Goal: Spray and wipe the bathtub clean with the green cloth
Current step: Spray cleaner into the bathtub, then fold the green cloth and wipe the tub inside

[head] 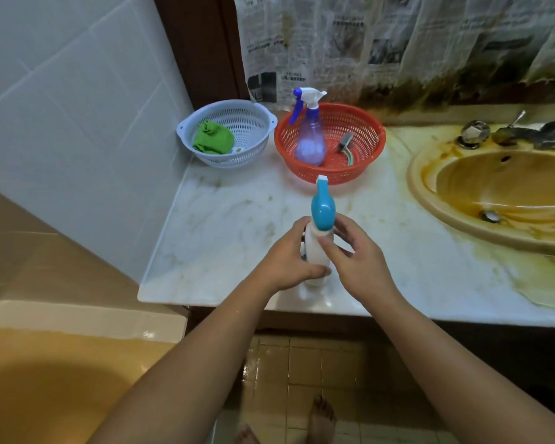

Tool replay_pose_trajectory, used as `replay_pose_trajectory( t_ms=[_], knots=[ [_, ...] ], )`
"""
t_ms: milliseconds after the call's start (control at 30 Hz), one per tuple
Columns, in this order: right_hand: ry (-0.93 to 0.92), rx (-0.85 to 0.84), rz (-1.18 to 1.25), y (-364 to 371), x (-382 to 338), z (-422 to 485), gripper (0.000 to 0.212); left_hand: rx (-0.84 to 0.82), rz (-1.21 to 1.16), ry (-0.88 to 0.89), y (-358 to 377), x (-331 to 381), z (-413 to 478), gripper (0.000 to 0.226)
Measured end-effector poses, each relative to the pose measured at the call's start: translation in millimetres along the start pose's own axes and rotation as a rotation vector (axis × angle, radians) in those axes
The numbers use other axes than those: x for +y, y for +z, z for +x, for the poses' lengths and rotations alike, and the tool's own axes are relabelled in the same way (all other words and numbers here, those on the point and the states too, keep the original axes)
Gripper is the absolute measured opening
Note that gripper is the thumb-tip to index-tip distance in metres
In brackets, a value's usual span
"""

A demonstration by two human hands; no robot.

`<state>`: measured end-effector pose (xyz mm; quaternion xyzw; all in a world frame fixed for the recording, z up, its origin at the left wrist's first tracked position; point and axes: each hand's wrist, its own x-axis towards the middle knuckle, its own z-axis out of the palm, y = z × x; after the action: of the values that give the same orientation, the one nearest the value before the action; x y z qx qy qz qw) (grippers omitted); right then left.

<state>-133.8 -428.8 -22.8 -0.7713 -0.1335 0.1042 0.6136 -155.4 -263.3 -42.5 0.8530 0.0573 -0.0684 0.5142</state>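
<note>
A white spray bottle with a blue trigger head (323,213) stands on the marble counter (231,225) near its front edge. My left hand (289,256) grips the bottle's body from the left. My right hand (356,254) is at its neck from the right, thumb on the white collar under the blue head. The green cloth (212,138) lies crumpled in a pale blue basket (257,118) at the back left of the counter. The yellowish bathtub (45,373) fills the lower left, below the counter.
A red basket (366,161) behind the bottle holds a purple spray bottle (311,139) and a brush (346,144). A stained yellow sink (500,193) with taps (471,133) is at the right. A tiled wall stands at the left; my bare feet are on the wet floor tiles.
</note>
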Motion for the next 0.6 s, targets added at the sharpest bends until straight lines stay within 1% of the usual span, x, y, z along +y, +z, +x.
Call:
replay_pose_trajectory(
  t_ms=[167, 300, 500, 600],
  knots=[
    [-0.013, -0.015, -0.024, 15.1, -1.3, 1.5, 0.044, 0.019, 0.005, -0.04, -11.9, -5.9, -9.1, 0.097],
    [-0.004, -0.022, -0.064, 25.0, 0.0, -0.2, 0.045, 0.021, 0.017, -0.061, -18.6, -9.4, -14.7, 0.095],
    [0.044, -0.015, -0.111, 15.6, 12.0, -9.7, 0.051, 0.016, 0.038, -0.09, -15.9, -20.4, -26.8, 0.096],
    [0.053, 0.022, -0.196, 12.0, 11.9, -28.9, 0.044, 0.039, 0.018, -0.112, -21.8, -24.7, -42.1, 0.092]
  ],
)
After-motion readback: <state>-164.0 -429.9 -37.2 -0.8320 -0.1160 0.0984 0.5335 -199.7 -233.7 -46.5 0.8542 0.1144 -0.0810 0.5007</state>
